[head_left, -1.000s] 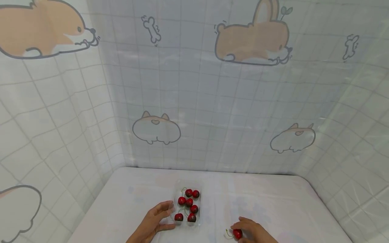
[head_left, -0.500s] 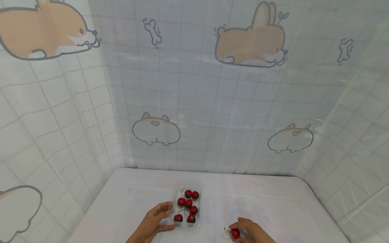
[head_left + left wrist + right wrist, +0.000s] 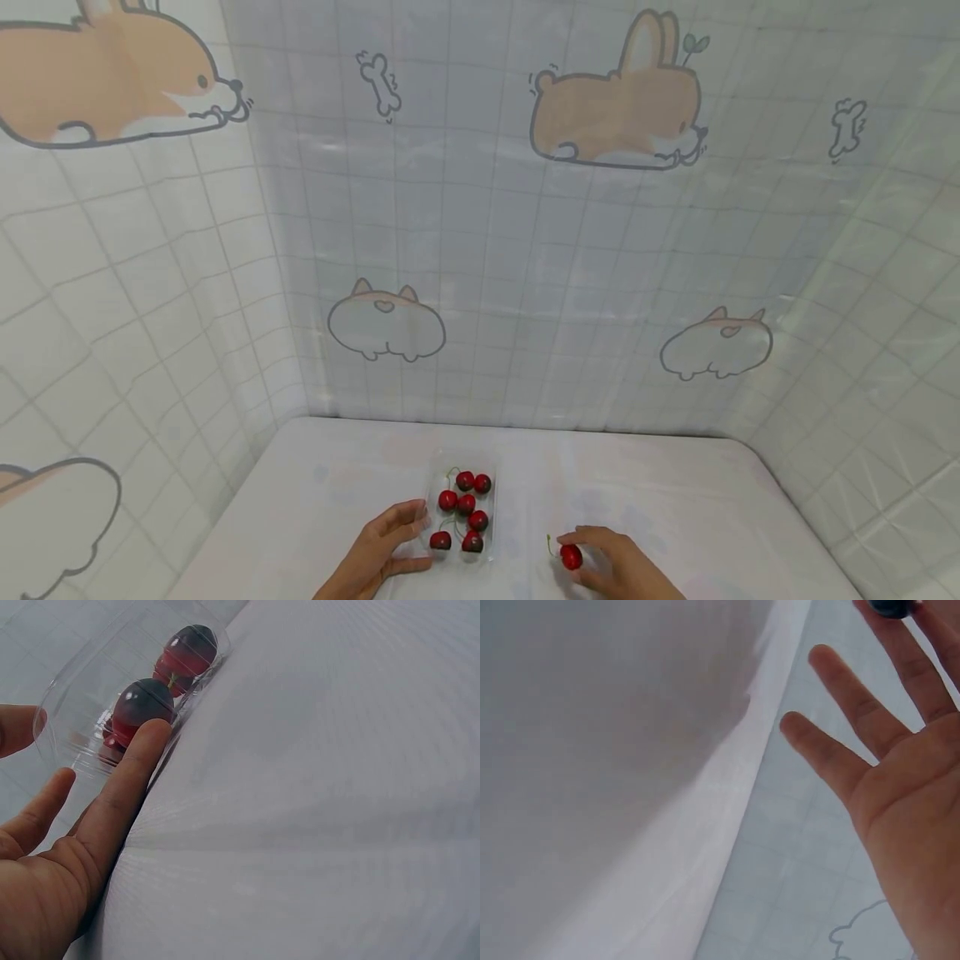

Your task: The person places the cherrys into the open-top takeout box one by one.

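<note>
A clear plastic container (image 3: 492,500) with several dark red cherries (image 3: 466,503) inside rests on the table. My left hand (image 3: 382,542) lies at its near left corner: the fingers touch the left side, while the thumb rests along the near side. In the left wrist view, one fingertip meets the wall of the container (image 3: 82,697) close to a cherry (image 3: 142,705). To the right, my right hand (image 3: 611,562) pinches a single cherry (image 3: 572,557) between thumb and fingertips, its green stem pointing up. The right wrist view catches only a dark edge of that cherry (image 3: 891,606); the other fingers are spread.
A pale cloth covers the table (image 3: 660,483). White gridded curtains (image 3: 487,250) with cartoon dogs and bones enclose the back and both sides. The table's back edge (image 3: 525,430) meets the rear curtain.
My right hand, pinching the cherry, has risen and shifted a little left and forward. My left hand and the container stay in place.
</note>
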`<state>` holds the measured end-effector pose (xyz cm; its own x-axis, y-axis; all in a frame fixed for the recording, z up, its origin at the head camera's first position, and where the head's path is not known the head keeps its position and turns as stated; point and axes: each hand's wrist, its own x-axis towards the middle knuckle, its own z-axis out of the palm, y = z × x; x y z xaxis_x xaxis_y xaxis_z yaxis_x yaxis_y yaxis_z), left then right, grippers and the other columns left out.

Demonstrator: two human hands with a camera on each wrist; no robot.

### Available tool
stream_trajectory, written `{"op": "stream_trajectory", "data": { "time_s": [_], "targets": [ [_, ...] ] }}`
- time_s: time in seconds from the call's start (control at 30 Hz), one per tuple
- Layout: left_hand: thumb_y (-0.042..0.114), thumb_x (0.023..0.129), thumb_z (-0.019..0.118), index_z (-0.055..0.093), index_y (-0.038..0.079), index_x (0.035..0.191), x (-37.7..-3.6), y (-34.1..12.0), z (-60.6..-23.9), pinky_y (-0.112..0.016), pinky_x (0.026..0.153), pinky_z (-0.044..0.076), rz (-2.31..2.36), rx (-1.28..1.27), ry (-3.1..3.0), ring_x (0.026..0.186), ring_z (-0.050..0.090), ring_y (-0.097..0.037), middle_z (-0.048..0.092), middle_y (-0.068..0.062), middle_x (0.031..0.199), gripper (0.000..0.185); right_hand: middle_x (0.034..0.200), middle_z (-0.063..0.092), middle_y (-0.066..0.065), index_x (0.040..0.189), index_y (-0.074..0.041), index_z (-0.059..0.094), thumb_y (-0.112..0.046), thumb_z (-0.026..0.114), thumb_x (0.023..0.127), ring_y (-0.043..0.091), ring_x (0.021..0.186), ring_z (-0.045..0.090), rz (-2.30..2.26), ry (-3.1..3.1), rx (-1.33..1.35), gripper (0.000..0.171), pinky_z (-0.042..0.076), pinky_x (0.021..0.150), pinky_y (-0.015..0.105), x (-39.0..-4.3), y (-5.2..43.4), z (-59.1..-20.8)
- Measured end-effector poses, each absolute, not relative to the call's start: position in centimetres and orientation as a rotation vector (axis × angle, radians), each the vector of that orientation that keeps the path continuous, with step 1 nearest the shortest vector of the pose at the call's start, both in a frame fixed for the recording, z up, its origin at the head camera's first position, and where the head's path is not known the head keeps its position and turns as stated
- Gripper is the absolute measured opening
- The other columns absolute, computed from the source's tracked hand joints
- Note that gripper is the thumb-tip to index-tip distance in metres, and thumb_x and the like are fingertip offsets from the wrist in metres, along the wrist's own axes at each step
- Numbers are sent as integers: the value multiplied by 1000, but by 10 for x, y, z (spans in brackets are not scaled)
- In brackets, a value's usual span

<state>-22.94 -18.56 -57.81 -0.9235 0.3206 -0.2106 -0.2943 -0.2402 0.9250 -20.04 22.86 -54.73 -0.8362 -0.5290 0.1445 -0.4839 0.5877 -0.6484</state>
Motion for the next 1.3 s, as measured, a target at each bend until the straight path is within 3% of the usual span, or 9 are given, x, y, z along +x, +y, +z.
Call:
{"op": "stream_trajectory", "data": {
  "time_s": [0.23, 0.43, 0.9, 1.07, 1.3],
  "targets": [
    [26, 100, 67, 36, -5, 150, -229, -185, -577, -53, 93, 55, 2202, 29, 1648, 121, 54, -29, 34, -26, 150, 67, 122, 67, -12, 130, -21, 65, -33, 75, 91, 15, 114, 61, -1174, 2787, -1014, 42, 55, 95, 46, -210, 220, -538],
    [28, 100, 66, 35, -5, 151, -228, -184, -575, -52, 92, 55, 2195, 16, 1673, 121, 53, -29, 32, -28, 151, 68, 122, 68, -11, 128, -25, 67, -36, 77, 89, 15, 116, 61, -1257, 2815, -1024, 41, 53, 98, 42, -222, 206, -525],
    [25, 100, 66, 36, -5, 151, -229, -184, -579, -53, 92, 55, 2208, 17, 1650, 124, 52, -32, 32, -28, 152, 66, 121, 66, -20, 126, -33, 67, -36, 81, 85, 12, 120, 58, -1335, 2764, -1055, 43, 49, 103, 50, -258, 167, -494],
    [24, 101, 64, 34, -6, 151, -227, -183, -576, -54, 92, 55, 2210, 53, 1656, 129, 46, -35, 27, -30, 154, 66, 121, 67, -17, 126, -29, 68, -27, 83, 84, 13, 120, 59, -1373, 2734, -1103, 45, 50, 101, 50, -266, 158, -485],
    [22, 101, 64, 34, -6, 151, -225, -184, -574, -54, 92, 55, 2219, 63, 1646, 132, 44, -35, 26, -30, 155, 65, 122, 67, -15, 127, -27, 68, -30, 82, 85, 12, 121, 58, -1380, 2715, -1125, 45, 48, 102, 55, -277, 147, -481]
  ]
}}
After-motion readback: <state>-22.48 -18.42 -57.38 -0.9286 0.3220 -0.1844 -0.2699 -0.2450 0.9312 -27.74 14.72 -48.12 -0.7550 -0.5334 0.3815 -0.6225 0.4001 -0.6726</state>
